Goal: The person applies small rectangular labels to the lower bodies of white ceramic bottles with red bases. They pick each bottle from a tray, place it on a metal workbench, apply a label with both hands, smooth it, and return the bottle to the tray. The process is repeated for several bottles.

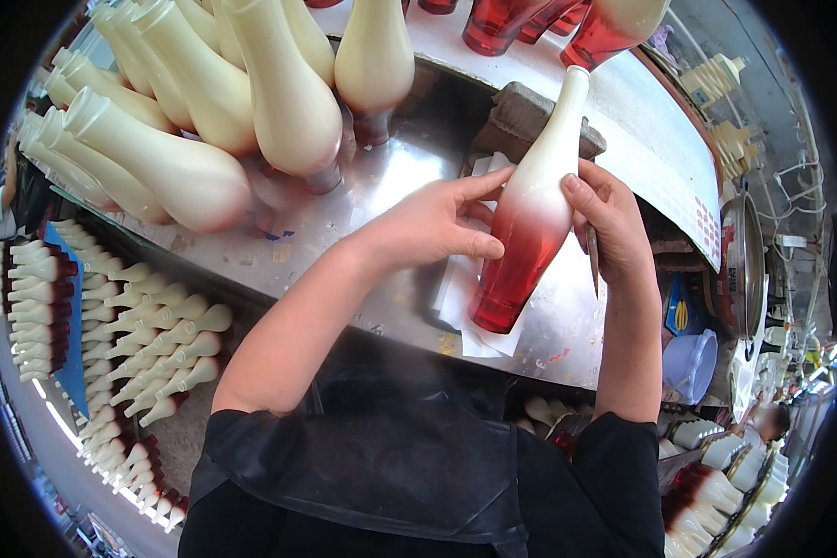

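A glass bottle, white at the neck and fading to clear red at the base, lies tilted in front of me, its neck pointing away. My right hand grips its right side, with a thin pointed tool also held in the fingers. My left hand is at the bottle's left side, fingers and thumb spread around it; whether it presses on the glass is hard to tell. Under the base are white paper sheets on a metal worktop. The neck rests near a grey moulded block.
Several cream bottles stand at the worktop's upper left. Red-based bottles stand on a white board beyond. A sheet of small red decals lies at its right edge. A lilac bucket is right of the worktop. Many bottles fill the lower left.
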Demonstrator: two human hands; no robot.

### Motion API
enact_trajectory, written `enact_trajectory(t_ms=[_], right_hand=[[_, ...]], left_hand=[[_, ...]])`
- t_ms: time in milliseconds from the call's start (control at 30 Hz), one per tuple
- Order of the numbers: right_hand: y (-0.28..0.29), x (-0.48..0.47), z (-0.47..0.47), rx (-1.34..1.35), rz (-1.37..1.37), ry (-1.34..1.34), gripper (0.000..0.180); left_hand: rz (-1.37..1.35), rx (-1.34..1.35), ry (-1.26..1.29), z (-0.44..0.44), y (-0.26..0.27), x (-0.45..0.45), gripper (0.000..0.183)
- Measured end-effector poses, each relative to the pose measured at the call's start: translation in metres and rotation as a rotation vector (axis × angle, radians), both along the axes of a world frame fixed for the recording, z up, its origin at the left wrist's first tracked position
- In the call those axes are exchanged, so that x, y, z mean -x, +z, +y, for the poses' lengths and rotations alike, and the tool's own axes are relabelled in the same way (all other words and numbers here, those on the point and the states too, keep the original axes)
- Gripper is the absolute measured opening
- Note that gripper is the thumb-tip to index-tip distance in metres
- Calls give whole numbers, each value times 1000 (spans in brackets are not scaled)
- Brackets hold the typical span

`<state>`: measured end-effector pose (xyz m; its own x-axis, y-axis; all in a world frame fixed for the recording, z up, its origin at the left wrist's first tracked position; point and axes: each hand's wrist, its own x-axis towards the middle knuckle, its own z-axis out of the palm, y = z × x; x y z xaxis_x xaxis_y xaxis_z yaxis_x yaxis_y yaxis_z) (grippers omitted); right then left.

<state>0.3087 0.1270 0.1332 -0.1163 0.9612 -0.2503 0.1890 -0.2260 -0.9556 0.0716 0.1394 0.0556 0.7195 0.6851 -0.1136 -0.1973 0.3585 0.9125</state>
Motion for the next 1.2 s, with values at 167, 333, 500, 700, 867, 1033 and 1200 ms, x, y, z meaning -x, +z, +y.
enact_trajectory(t_ms=[167,333,500,700,867,1033,1200], right_hand=[[-3,-1,0,17,2,9,56],[5,2,-6,-44,28,-10,53],[27,-8,-36,-82,39,-75,55],[42,8,-81,-275,74,-57,61],[41,1,-109,-390,-11,-10,67],[48,20,-125,-581,-23,-58,67],[51,25,-131,-640,-20,-19,61]], left_hand=[[59,-92,148,-7,-1,-10,94],[82,-248,163,-6,17,-23,91],[128,-405,153,-28,44,-10,96],[171,-689,245,-57,58,-6,89],[113,-755,237,-68,72,-1,74],[44,-798,218,-75,72,0,60],[-1,-691,143,-75,69,6,51]])
